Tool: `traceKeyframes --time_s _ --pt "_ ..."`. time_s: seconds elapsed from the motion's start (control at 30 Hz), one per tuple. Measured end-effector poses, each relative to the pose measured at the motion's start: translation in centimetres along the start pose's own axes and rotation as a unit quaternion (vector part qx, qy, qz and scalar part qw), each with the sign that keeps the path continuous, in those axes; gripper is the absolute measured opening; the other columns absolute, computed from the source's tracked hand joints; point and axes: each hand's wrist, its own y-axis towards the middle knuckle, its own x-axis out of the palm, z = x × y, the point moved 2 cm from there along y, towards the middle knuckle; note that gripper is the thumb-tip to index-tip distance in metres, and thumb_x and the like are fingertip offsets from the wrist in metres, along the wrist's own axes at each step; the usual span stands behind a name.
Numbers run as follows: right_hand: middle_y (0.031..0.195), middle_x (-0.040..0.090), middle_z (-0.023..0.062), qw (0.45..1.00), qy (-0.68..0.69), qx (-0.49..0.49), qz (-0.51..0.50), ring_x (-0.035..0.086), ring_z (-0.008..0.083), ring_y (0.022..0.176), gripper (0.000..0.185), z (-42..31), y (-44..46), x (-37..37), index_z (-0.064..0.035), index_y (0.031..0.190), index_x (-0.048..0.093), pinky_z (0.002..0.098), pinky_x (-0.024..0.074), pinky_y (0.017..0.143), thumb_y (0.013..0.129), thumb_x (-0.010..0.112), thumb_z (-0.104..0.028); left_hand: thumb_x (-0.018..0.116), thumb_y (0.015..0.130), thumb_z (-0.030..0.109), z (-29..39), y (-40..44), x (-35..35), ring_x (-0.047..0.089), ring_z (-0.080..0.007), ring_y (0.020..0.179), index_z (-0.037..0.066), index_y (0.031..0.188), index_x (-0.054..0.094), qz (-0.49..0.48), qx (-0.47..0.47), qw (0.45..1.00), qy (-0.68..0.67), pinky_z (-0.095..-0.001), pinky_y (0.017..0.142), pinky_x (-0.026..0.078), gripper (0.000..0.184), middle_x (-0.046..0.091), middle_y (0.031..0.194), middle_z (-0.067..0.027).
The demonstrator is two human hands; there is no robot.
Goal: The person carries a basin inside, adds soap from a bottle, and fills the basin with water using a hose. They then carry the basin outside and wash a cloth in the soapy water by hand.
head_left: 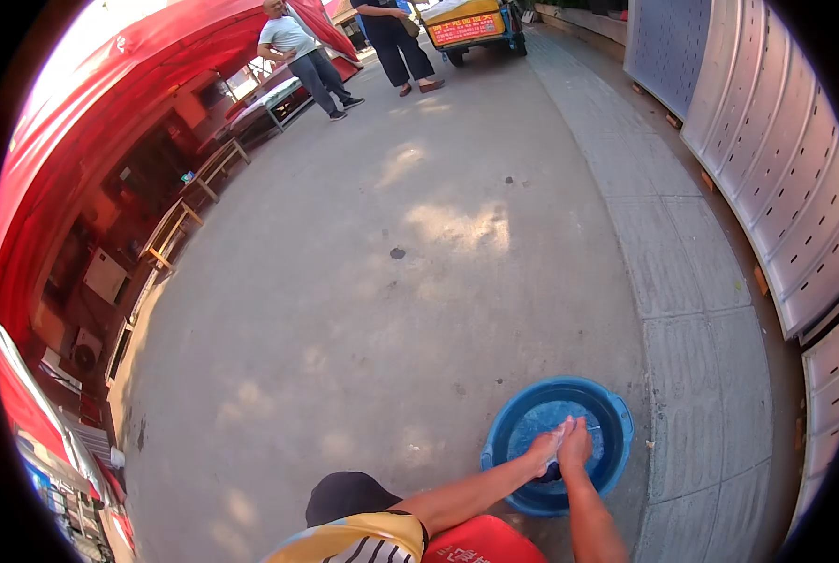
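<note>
Two hands (577,445) meet, the basin (507,435) (blue, round) beneath them.

The smooth grey concrete ground (325,291), mottled with sunlight and small dark stains, carries a round blue plastic basin (516,427) near the edging of grey slabs (682,253). Farther off, narrow brown wooden benches (167,234) stand on it along the left.

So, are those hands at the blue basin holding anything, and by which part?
Something whitish shows between the left hand and right hand; whether it's held, and by which part, cannot be told.
</note>
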Motion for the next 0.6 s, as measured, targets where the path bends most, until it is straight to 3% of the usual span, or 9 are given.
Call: traceKeyframes --time_s 0.07,0.1,0.17,0.27,0.37,0.43,0.5,0.53,0.6 --pt "0.068 0.059 0.0237 0.999 -0.012 -0.018 -0.034 0.058 0.0433 0.065 0.032 -3.3 -1.3 -0.5 -0.003 0.093 0.044 0.0534 0.0425 0.06 0.09 0.041 -0.034 0.049 0.088 0.04 2.3 0.3 -2.0 0.053 -0.0142 0.079 0.008 0.093 0.057 -0.017 -0.038 0.991 -0.128 -0.0336 0.067 0.043 0.034 0.057 0.088 -0.0061" --pt "0.065 0.059 0.0236 0.997 -0.031 -0.07 -0.009 0.057 0.0434 0.062 0.031 -4.1 -2.7 0.8 -0.0035 0.094 0.042 0.0534 0.0419 0.058 0.09 0.04 -0.034 0.048 0.09 0.038 0.1 4.6 -5.7 0.047 -0.0141 0.062 0.012 0.076 0.05 -0.064 -0.055 0.995 -0.053 -0.0347 0.054 0.04 0.03 0.05 0.071 -0.0031" --pt "0.065 0.059 0.0226 0.996 -0.067 -0.058 -0.012 0.058 0.0428 0.063 0.031 -2.8 -1.9 0.7 -0.004 0.094 0.042 0.0518 0.0425 0.057 0.09 0.039 -0.034 0.046 0.09 0.041 0.5 3.1 -4.1 0.051 -0.0152 0.063 0.006 0.081 0.058 -0.107 0.031 0.983 -0.147 -0.034 0.055 0.041 0.037 0.055 0.071 -0.0058" --pt "0.065 0.059 0.0209 0.998 -0.053 0.009 0.029 0.058 0.0412 0.064 0.032 0.3 0.0 -0.9 -0.0038 0.091 0.043 0.0501 0.0435 0.058 0.091 0.038 -0.035 0.046 0.09 0.038 5.1 -4.1 0.3 0.051 -0.018 0.091 0.002 0.099 0.055 0.039 -0.049 0.997 0.054 -0.0363 0.076 0.042 0.038 0.058 0.099 -0.013" --pt "0.068 0.059 0.0227 0.997 -0.038 -0.06 -0.037 0.056 0.0447 0.063 0.029 -4.0 -2.8 0.5 -0.0035 0.092 0.042 0.0531 0.0415 0.06 0.09 0.041 -0.032 0.048 0.09 0.037 4.2 -1.3 -2.9 0.055 -0.019 0.084 0.003 0.1 0.055 -0.003 -0.072 0.995 -0.065 -0.0356 0.071 0.044 0.036 0.059 0.098 -0.0109" --pt "0.073 0.059 0.0242 0.999 -0.039 -0.014 -0.027 0.058 0.0421 0.068 0.028 -1.8 -0.9 -0.6 -0.0007 0.095 0.045 0.0501 0.0434 0.063 0.09 0.042 -0.028 0.051 0.088 0.034 3.8 -1.2 -2.3 0.059 -0.0215 0.083 0.003 0.103 0.054 0.016 -0.028 0.993 -0.11 -0.0354 0.069 0.048 0.034 0.059 0.099 -0.0103" --pt "0.08 0.059 0.0251 0.99 0.098 0.036 0.096 0.059 0.0383 0.077 0.027 6.5 3.1 1.8 0.0012 0.101 0.048 0.046 0.0446 0.067 0.09 0.044 -0.023 0.05 0.089 0.03 5.6 -3.6 -1.1 0.06 -0.0226 0.088 0.002 0.105 0.053 -0.051 -0.068 0.99 -0.113 -0.0368 0.076 0.049 0.033 0.059 0.101 -0.0116" --pt "0.086 0.059 0.0251 0.925 0.333 0.183 -0.012 0.059 0.0353 0.083 0.03 5.3 2.6 0.3 0.0001 0.106 0.05 0.0422 0.0447 0.07 0.088 0.049 -0.023 0.049 0.09 0.028 6.2 -4.1 -1.3 0.06 -0.0231 0.09 0.001 0.106 0.052 -0.084 -0.088 0.986 -0.117 -0.0375 0.079 0.049 0.032 0.06 0.102 -0.0123" --pt "0.09 0.058 0.0263 0.96 0.279 0.023 -0.014 0.058 0.0377 0.086 0.028 2.6 1.3 0.5 -0.0014 0.1 0.048 0.0449 0.0433 0.073 0.085 0.052 -0.025 0.048 0.09 0.025 5.8 -1.3 -3.2 0.06 -0.0223 0.086 0.0 0.105 0.051 -0.103 -0.054 0.987 -0.109 -0.0404 0.074 0.05 0.03 0.06 0.094 -0.0117"
